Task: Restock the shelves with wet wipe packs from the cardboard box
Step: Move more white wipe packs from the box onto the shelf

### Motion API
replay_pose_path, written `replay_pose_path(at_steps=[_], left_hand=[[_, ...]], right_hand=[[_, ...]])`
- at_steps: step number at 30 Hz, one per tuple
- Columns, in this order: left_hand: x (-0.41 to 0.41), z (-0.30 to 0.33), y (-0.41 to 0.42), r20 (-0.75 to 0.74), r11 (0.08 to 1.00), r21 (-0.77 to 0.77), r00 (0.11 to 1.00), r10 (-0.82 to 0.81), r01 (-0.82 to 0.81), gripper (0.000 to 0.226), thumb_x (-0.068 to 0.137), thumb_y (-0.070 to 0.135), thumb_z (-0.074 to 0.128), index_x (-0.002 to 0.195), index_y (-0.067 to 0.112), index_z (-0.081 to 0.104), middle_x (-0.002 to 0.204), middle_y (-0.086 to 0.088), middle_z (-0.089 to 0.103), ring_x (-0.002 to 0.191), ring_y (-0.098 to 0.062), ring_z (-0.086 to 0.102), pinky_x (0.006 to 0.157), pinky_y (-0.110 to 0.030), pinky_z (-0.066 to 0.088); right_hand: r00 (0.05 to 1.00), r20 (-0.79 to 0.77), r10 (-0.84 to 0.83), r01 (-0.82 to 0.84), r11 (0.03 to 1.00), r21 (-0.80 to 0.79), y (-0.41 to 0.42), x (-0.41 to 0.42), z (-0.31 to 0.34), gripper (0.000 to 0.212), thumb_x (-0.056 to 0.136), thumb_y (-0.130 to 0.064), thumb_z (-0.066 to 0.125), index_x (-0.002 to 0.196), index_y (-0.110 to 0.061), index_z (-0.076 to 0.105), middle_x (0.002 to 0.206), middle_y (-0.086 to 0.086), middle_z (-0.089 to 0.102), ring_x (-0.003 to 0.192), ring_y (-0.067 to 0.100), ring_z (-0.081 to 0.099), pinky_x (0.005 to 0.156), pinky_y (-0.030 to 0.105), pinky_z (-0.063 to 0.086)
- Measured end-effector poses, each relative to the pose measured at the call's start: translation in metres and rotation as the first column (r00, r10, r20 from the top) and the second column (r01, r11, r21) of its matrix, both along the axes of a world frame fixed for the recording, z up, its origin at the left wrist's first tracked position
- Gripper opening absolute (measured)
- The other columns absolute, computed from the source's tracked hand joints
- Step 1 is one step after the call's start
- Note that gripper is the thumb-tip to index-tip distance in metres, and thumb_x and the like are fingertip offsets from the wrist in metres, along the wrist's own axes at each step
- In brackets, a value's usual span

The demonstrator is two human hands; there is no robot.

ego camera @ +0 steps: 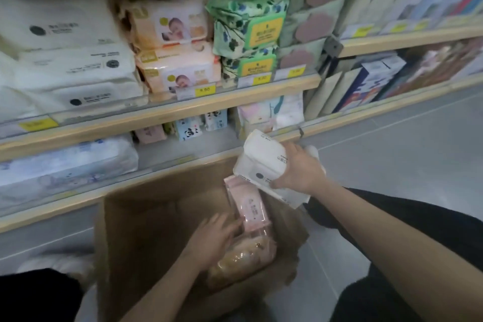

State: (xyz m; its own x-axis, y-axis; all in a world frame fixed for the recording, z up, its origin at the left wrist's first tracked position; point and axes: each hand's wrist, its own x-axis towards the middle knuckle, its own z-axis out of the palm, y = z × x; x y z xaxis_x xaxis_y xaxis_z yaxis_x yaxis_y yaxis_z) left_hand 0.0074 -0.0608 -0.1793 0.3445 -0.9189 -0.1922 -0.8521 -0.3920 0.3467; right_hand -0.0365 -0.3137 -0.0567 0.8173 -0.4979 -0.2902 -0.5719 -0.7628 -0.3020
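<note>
Taking the cardboard box [162,219] as the landmark and going from its left to its right: above and to its left, a stack of white wet wipe packs [78,70] with a dark round mark lay on the upper shelf [162,112], the likely home for the matching pack in hand.

Inside the box, toward its right wall, the left hand [211,238] reached down with fingers nearly straight, their tips touching a pink wet wipe pack [248,206]. That pack stood on end against the wall, its long axis running from the box rim down toward the person. It lay just beyond the left hand's fingertips, so the left hand looked the nearer one to take it.

Over the box's right rim, the right hand [298,170] gripped a white wet wipe pack [261,162], fingers curled over its far edge and thumb under the near edge, the pack tilted and clear of the box.

Beneath the left hand lay a yellowish plastic-wrapped bundle [243,259]; motion blur and dim light hid what it was. The box's near part ran out of view.
</note>
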Motion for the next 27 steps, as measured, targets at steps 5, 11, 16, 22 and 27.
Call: replay_pose_path(at_steps=[5, 11, 16, 22, 27], left_hand=[[-0.02, -0.046, -0.016, -0.149, 0.98, 0.13, 0.98, -0.133, 0.153, 0.063, 0.079, 0.045, 0.033, 0.137, 0.06, 0.012, 0.143, 0.007, 0.043, 0.121, -0.016, 0.051, 0.09, -0.032, 0.048], [-0.039, -0.046, -0.045, -0.234, 0.968, 0.142, 0.957, -0.17, 0.207, 0.059, 0.088, 0.048, 0.031, 0.137, 0.062, 0.002, 0.154, 0.006, 0.011, 0.14, -0.018, 0.017, 0.102, -0.043, 0.033], [-0.039, -0.045, -0.054, -0.165, 0.956, 0.179, 0.965, -0.205, 0.234, 0.058, 0.078, 0.047, 0.025, 0.136, 0.048, 0.025, 0.145, -0.003, 0.025, 0.135, -0.023, 0.025, 0.094, -0.04, 0.037], [-0.004, -0.043, -0.013, -0.073, 0.945, 0.315, 0.995, -0.069, 0.089, 0.061, 0.081, 0.056, 0.049, 0.136, 0.036, 0.031, 0.144, -0.001, 0.028, 0.13, -0.023, 0.032, 0.098, -0.04, 0.034], [0.038, -0.034, 0.035, -0.072, 0.846, 0.401, 0.908, 0.413, -0.352, 0.082, 0.071, 0.065, 0.06, 0.139, 0.04, 0.023, 0.153, -0.003, 0.016, 0.136, -0.029, 0.028, 0.103, -0.048, 0.034]], right_hand=[[0.991, -0.013, -0.137, 0.137, 0.99, 0.03, -0.026, -0.028, -0.011, 0.091, 0.055, -0.046, 0.083, 0.127, -0.02, 0.034, 0.121, 0.0, 0.043, 0.114, 0.024, 0.045, 0.091, 0.044, 0.042], [0.976, -0.026, -0.215, 0.217, 0.97, 0.11, -0.033, -0.033, -0.031, 0.092, 0.055, -0.047, 0.083, 0.127, -0.021, 0.032, 0.109, -0.005, 0.043, 0.109, 0.023, 0.048, 0.091, 0.044, 0.043], [0.966, -0.001, -0.258, 0.255, 0.953, 0.161, -0.03, -0.027, -0.035, 0.089, 0.056, -0.044, 0.084, 0.124, -0.018, 0.034, 0.114, -0.004, 0.046, 0.103, 0.019, 0.048, 0.083, 0.037, 0.045], [0.974, -0.007, -0.228, 0.227, 0.965, 0.131, -0.023, -0.025, -0.027, 0.093, 0.055, -0.044, 0.084, 0.129, -0.018, 0.035, 0.12, 0.002, 0.045, 0.11, 0.023, 0.047, 0.09, 0.043, 0.044], [0.993, -0.004, -0.12, 0.12, 0.992, 0.05, -0.001, -0.014, -0.015, 0.088, 0.059, -0.045, 0.083, 0.129, -0.016, 0.037, 0.117, 0.0, 0.044, 0.113, 0.021, 0.042, 0.077, 0.028, 0.029]])
